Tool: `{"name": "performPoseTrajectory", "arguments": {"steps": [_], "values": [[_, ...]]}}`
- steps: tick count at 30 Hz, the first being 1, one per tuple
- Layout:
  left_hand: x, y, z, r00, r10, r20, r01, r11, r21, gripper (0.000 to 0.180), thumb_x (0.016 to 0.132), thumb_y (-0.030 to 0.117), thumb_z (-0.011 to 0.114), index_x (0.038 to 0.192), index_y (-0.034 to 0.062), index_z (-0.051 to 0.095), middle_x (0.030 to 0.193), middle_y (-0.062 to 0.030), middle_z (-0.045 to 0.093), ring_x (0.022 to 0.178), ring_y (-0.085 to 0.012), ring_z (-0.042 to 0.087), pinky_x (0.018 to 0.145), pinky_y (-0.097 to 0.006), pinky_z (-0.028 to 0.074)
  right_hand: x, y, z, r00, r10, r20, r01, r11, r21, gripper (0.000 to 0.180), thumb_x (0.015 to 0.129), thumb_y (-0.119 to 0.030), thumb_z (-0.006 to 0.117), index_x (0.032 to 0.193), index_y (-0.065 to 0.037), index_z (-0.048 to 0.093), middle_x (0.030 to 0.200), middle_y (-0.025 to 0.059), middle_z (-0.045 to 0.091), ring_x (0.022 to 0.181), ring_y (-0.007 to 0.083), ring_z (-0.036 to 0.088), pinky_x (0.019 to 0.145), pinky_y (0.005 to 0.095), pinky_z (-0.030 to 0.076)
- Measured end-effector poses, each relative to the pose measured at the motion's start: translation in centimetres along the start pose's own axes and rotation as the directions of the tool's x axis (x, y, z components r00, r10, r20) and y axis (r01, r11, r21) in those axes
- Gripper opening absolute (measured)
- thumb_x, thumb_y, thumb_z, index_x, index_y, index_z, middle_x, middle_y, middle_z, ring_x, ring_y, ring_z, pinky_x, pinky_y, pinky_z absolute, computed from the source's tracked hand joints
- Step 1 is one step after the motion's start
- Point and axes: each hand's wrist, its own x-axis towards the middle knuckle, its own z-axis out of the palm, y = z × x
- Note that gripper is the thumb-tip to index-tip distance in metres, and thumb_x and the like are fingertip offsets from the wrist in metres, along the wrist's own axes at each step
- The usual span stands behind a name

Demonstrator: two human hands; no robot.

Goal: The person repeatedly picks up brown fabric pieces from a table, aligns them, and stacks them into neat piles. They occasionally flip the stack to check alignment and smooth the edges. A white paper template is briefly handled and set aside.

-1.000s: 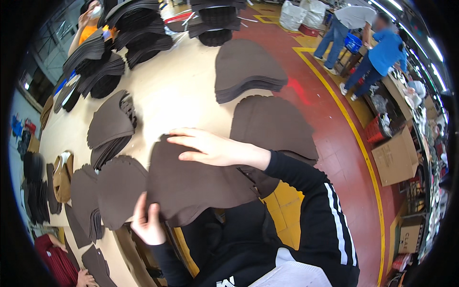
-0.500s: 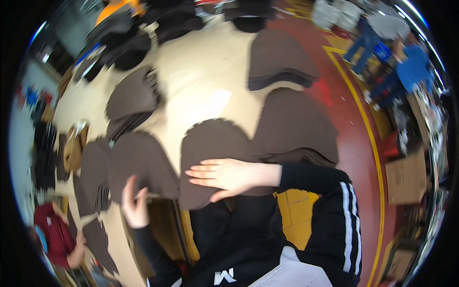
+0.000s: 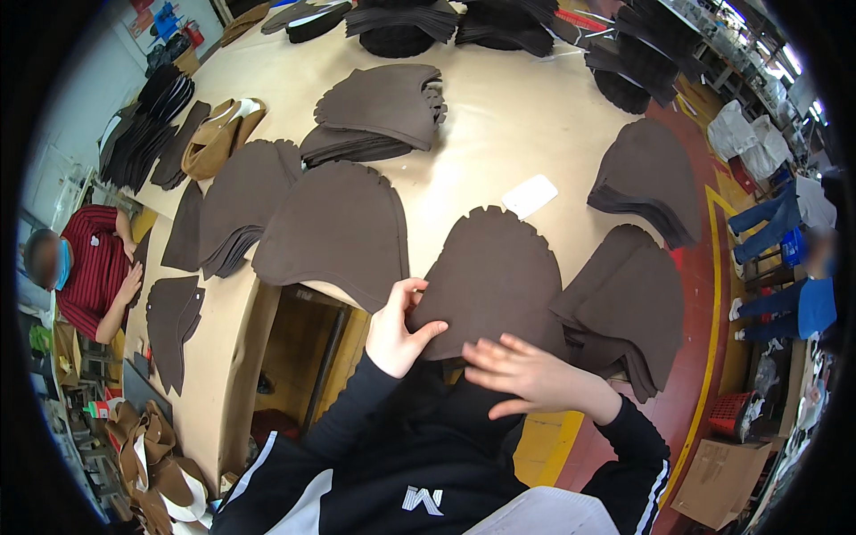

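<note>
I see the left hand (image 3: 399, 328) pinching the near left edge of a dark brown scalloped felt piece (image 3: 495, 272), thumb on top and fingers curled under; the right hand (image 3: 526, 376) lies flat and spread on the piece's near edge, fingers released and pressing rather than gripping; the piece rests at the front rim of the beige surface (image 3: 499, 125), its lower part overhanging toward my body, between a larger brown piece (image 3: 339, 227) on the left and a fanned stack of similar pieces (image 3: 629, 308) just beside it on the right, the two seeming to touch or overlap slightly; a small white card (image 3: 530, 195) lies on the surface beyond it; further stacks (image 3: 379, 111) sit well apart toward the back; a person in a red striped shirt (image 3: 89, 267) works at the far left; from here I judge the main risk is the floppy piece sliding off the rim if the flat palm lifts while only the pinch holds it; a pull to the right could also drag the fanned stack's top sheets out of order; I cannot tell whether more than one layer is caught in the pinch, which would mean lifting two at once.
</note>
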Motion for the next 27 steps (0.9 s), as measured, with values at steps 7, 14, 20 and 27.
{"name": "performPoseTrajectory", "arguments": {"steps": [7, 14, 20, 27], "values": [[4.7, -3.7, -8.8, 0.969, 0.161, -0.188, -0.156, 0.987, 0.043, 0.052, 0.076, 0.0, 0.074, 0.127, -0.0006, 0.063, 0.127, -0.0156, 0.066, 0.117, -0.02, 0.062, 0.103, -0.032, 0.045, -1.0, 3.5, -4.9, 0.901, 0.086, -0.426, -0.099, 0.995, -0.006, 0.053, 0.088, -0.033, 0.068, 0.132, -0.006, 0.057, 0.14, 0.014, 0.054, 0.13, 0.0325, 0.05, 0.111, 0.0475, 0.036], [7.9, -5.8, -15.9, 0.795, 0.569, -0.211, -0.207, 0.581, 0.787, 0.055, 0.079, 0.009, 0.075, 0.131, 0.0041, 0.058, 0.124, -0.0162, 0.063, 0.113, -0.0308, 0.061, 0.099, -0.038, 0.047, 4.6, 10.0, -3.5, 0.866, 0.358, -0.35, -0.425, 0.894, -0.139, 0.077, 0.093, -0.046, 0.058, 0.148, 0.001, 0.034, 0.155, 0.0206, 0.033, 0.145, 0.0331, 0.031, 0.118, 0.0464, 0.023], [1.1, -3.8, -5.3, 0.987, 0.123, 0.105, -0.132, 0.988, 0.084, 0.041, 0.083, 0.022, 0.076, 0.12, 0.0063, 0.066, 0.106, -0.0063, 0.066, 0.095, -0.0178, 0.062, 0.077, -0.03, 0.05, 4.2, 4.1, 2.2, 0.971, -0.03, -0.239, 0.009, 0.996, -0.086, 0.085, 0.091, -0.06, 0.053, 0.149, -0.001, 0.033, 0.157, 0.0168, 0.031, 0.145, 0.03, 0.031, 0.117, 0.0444, 0.026], [0.6, -1.2, 0.5, 0.945, 0.315, -0.085, -0.263, 0.889, 0.374, 0.048, 0.071, 0.015, 0.085, 0.111, 0.0024, 0.063, 0.092, -0.0086, 0.059, 0.081, -0.0181, 0.058, 0.074, -0.028, 0.047, 0.1, 0.6, -1.5, 0.985, -0.04, -0.17, 0.119, 0.866, 0.486, 0.058, 0.095, -0.04, 0.06, 0.139, -0.003, 0.05, 0.148, 0.016, 0.046, 0.137, 0.0305, 0.044, 0.113, 0.0412, 0.035]]}}
